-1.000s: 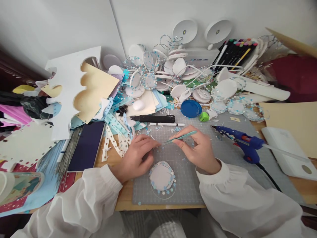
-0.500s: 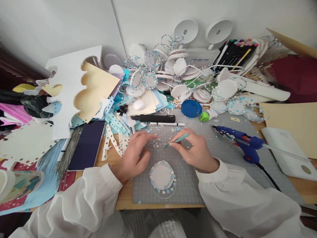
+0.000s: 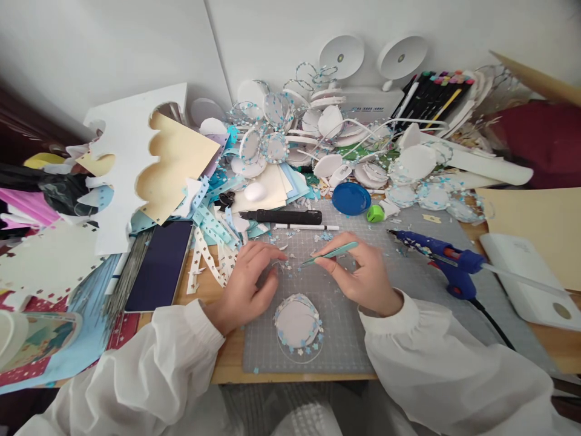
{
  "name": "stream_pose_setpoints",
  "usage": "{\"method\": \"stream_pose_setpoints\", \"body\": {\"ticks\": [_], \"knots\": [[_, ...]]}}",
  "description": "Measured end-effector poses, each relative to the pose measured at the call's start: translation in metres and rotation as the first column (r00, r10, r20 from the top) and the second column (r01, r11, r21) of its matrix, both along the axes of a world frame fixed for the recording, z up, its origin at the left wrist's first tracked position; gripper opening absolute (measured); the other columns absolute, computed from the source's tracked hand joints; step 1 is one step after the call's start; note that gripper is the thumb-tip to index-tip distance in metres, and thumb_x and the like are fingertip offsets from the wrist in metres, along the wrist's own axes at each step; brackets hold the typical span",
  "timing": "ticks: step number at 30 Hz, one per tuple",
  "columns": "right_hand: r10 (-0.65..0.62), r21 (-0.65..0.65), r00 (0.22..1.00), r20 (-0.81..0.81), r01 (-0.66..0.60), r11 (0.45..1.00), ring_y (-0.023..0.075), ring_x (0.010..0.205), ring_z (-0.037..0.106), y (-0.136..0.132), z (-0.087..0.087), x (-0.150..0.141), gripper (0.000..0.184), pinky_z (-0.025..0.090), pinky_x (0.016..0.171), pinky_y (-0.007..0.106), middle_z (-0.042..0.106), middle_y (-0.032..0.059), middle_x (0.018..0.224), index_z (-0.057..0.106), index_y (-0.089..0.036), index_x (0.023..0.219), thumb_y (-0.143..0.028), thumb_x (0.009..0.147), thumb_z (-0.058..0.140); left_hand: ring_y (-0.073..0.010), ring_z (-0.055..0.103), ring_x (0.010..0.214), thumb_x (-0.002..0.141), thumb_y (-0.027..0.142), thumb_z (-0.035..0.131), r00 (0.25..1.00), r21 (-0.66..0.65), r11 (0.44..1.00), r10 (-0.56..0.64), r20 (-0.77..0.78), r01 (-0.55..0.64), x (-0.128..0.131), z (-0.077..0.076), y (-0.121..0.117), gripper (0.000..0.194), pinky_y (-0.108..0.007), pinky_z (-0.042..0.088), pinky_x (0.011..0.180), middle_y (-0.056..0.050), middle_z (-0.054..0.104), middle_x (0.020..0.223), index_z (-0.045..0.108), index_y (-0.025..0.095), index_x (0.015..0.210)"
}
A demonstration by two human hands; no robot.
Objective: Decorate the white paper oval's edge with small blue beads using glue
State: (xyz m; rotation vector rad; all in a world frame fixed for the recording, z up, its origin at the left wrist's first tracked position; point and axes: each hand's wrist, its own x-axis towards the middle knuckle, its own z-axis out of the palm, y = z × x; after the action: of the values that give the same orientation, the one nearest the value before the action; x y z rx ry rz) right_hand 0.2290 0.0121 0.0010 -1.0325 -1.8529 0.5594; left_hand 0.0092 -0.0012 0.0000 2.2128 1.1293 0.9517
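My right hand point(image 3: 363, 272) pinches a pair of teal tweezers point(image 3: 336, 251) between thumb and fingers. Their tips point left, low over small paper bits point(image 3: 290, 264) on the grey cutting mat point(image 3: 345, 339). My left hand point(image 3: 252, 275) rests on the mat's left side, index finger reaching toward the same bits, thumb apart, nothing held. Between my forearms lies a round white disc point(image 3: 297, 324), ringed by small blue and white stars and a clear loop. Whether the tweezer tips grip a piece is too small to tell.
A blue hot glue gun point(image 3: 447, 257) lies at right, its cord running toward me. Beyond my hands are a black pen-like tool point(image 3: 285, 217), a thin white pen point(image 3: 308, 227) and a blue lid point(image 3: 351, 198). A phone point(image 3: 158, 266) lies left; white discs point(image 3: 329, 121) crowd the back.
The tweezers have tilted flatter, with their back end swung right and my right hand shifting slightly. My left index finger has curled a little downward. The starred disc stays put.
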Motion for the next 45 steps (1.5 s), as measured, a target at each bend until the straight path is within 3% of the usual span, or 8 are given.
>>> {"method": "stream_pose_setpoints", "body": {"ticks": [4, 8, 13, 20, 25, 33, 42, 45], "knots": [[0.066, 0.079, 0.994, 0.083, -0.073, 0.994, 0.0197, 0.074, 0.061, 0.002, -0.006, -0.001, 0.008, 0.046, 0.072, 0.039, 0.067, 0.0022, 0.076, 0.059, -0.024, 0.083, -0.017, 0.082, 0.064, -0.0221, 0.054, 0.097, 0.082, 0.004, 0.044, 1.0, 0.002, 1.0, 0.013, 0.005, -0.013, 0.001, 0.0, 0.0, 0.027, -0.039, 0.043, 0.086, -0.007, 0.063, 0.099, 0.058, 0.018, 0.1], [0.057, 0.083, 0.997, 0.051, -0.061, 0.995, 0.0197, 0.071, 0.06, 0.0, -0.007, -0.002, 0.009, 0.046, 0.07, 0.039, 0.066, 0.0021, 0.073, 0.058, -0.025, 0.082, -0.016, 0.083, 0.061, -0.0218, 0.054, 0.095, 0.083, 0.005, 0.044, 1.0, 0.016, 1.0, 0.021, 0.003, -0.021, 0.001, 0.0, 0.0, 0.025, -0.038, 0.043, 0.084, -0.007, 0.064, 0.098, 0.059, 0.018, 0.099], [-0.003, -0.044, 0.99, -0.141, -0.003, 0.999, 0.0189, 0.071, 0.06, -0.002, -0.004, -0.003, 0.005, 0.048, 0.065, 0.036, 0.063, 0.0033, 0.075, 0.059, -0.023, 0.081, -0.019, 0.084, 0.062, -0.0216, 0.055, 0.094, 0.085, 0.008, 0.046, 0.999, 0.018, 0.999, 0.039, 0.018, -0.039, 0.002, 0.001, 0.0, 0.021, -0.038, 0.045, 0.084, -0.007, 0.064, 0.096, 0.06, 0.018, 0.097], [-0.076, -0.195, 0.898, -0.433, -0.011, 0.981, 0.0179, 0.073, 0.063, -0.002, -0.001, -0.008, 0.011, 0.054, 0.067, 0.035, 0.057, 0.0015, 0.077, 0.059, -0.023, 0.079, -0.028, 0.081, 0.069, -0.02, 0.059, 0.092, 0.087, 0.018, 0.058, 0.997, 0.041, 0.999, -0.012, 0.079, 0.008, 0.004, 0.002, 0.0, 0.012, -0.037, 0.046, 0.086, -0.006, 0.066, 0.094, 0.063, 0.018, 0.099], [-0.071, -0.264, 0.876, -0.477, -0.066, 0.962, 0.0173, 0.072, 0.065, -0.003, -0.004, -0.013, 0.017, 0.055, 0.064, 0.032, 0.057, 0.0008, 0.075, 0.058, -0.023, 0.078, -0.034, 0.08, 0.07, -0.02, 0.061, 0.089, 0.086, 0.025, 0.064, 0.989, 0.032, 0.998, -0.051, 0.141, 0.047, 0.004, 0.0, 0.001, 0.013, -0.036, 0.05, 0.08, -0.007, 0.068, 0.092, 0.065, 0.018, 0.097], [-0.062, -0.349, 0.842, -0.536, -0.154, 0.924, 0.0146, 0.069, 0.062, -0.003, -0.017, -0.011, 0.015, 0.051, 0.063, 0.03, 0.057, -0.0016, 0.075, 0.056, -0.024, 0.084, -0.033, 0.082, 0.068, -0.0185, 0.062, 0.085, 0.088, 0.016, 0.06, 0.98, 0.017, 0.998, -0.067, 0.187, 0.065, 0.003, 0.0, 0.002, 0.006, -0.035, 0.049, 0.08, -0.007, 0.069, 0.087, 0.065, 0.018, 0.091], [-0.133, -0.415, 0.797, -0.59, -0.158, 0.896, 0.0127, 0.063, 0.054, -0.001, -0.013, -0.011, 0.018, 0.045, 0.056, 0.028, 0.054, -0.0021, 0.073, 0.054, -0.024, 0.081, -0.036, 0.081, 0.068, -0.0183, 0.06, 0.087, 0.089, 0.016, 0.058, 0.981, -0.021, 0.998, -0.052, 0.188, 0.057, 0.003, 0.002, 0.0, 0.006, -0.034, 0.046, 0.081, -0.006, 0.068, 0.087, 0.064, 0.018, 0.09], [-0.152, -0.457, 0.749, -0.645, -0.219, 0.862, 0.013, 0.061, 0.052, 0.003, -0.012, -0.008, 0.02, 0.047, 0.06, 0.031, 0.051, -0.0025, 0.071, 0.052, -0.025, 0.078, -0.038, 0.08, 0.068, -0.0181, 0.059, 0.086, 0.09, 0.016, 0.056, 0.984, -0.04, 0.998, -0.047, 0.171, 0.055, 0.003, 0.0, 0.0, 0.007, -0.034, 0.045, 0.081, -0.006, 0.067, 0.087, 0.063, 0.017, 0.09]]}}
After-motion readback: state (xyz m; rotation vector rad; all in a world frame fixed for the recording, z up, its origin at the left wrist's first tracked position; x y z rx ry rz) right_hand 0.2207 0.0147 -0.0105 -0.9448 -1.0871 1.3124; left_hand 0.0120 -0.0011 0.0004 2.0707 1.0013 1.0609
